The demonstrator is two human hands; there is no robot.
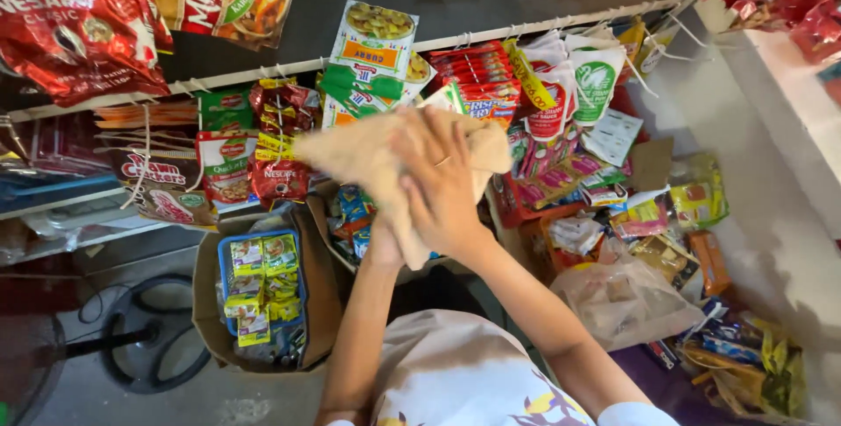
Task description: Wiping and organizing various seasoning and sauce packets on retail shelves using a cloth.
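Hands [434, 194] around crumpled tan cloth [368, 159], long axis left-right.

Hanging sachet strips [491, 76] and packets crowd the rail [263, 71] straight ahead; boxes of goods fill the space below. The blue basket [229, 251] blocks low left. Open room remains over bare floor [105, 391] beside the fan [149, 338]
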